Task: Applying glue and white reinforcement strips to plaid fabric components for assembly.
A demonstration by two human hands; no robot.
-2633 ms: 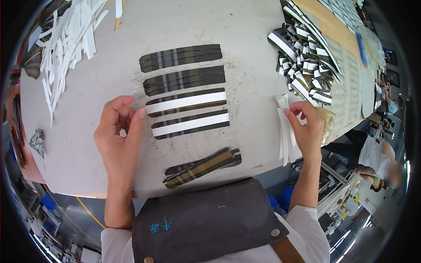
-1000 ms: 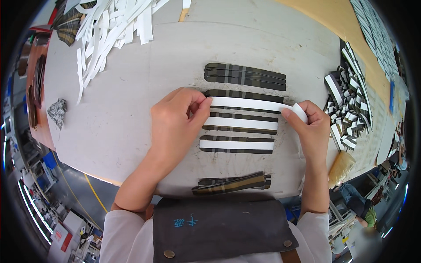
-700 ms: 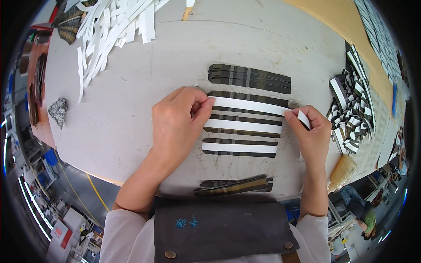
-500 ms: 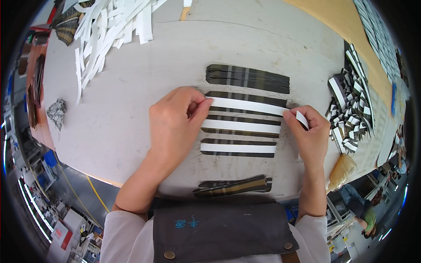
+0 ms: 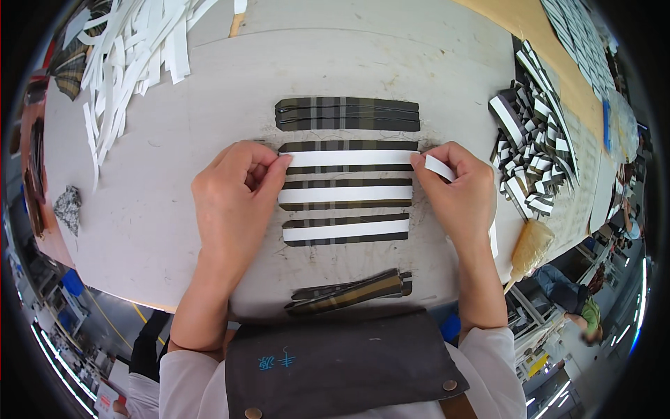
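A long white strip [image 5: 349,158] stretches along the middle of a dark plaid fabric piece [image 5: 363,146] with a pointed left end. My left hand [image 5: 241,188] pinches the strip at that pointed end. At the other end, my right hand [image 5: 457,188] grips the same strip between thumb and fingers; surplus strip loops over the hand and shows again beside the wrist. Closer to me lie two similar plaid pieces, a middle one [image 5: 345,205] and a near one [image 5: 345,239], each bearing a white band. Beyond my hands are plaid pieces [image 5: 349,124] laid side by side, without white.
Loose plaid pieces [image 5: 356,297] overlap near the front edge. A heap of white strips [image 5: 150,49] fills the far left. On the right sit a pile of short black-and-white pieces [image 5: 530,140] and a tan wrapped bundle [image 5: 534,244]. Crumpled grey material [image 5: 68,209] lies left.
The whole scene has shifted left in the picture as the view turned. Both hands still hold the white strip, which now runs level along the plaid piece.
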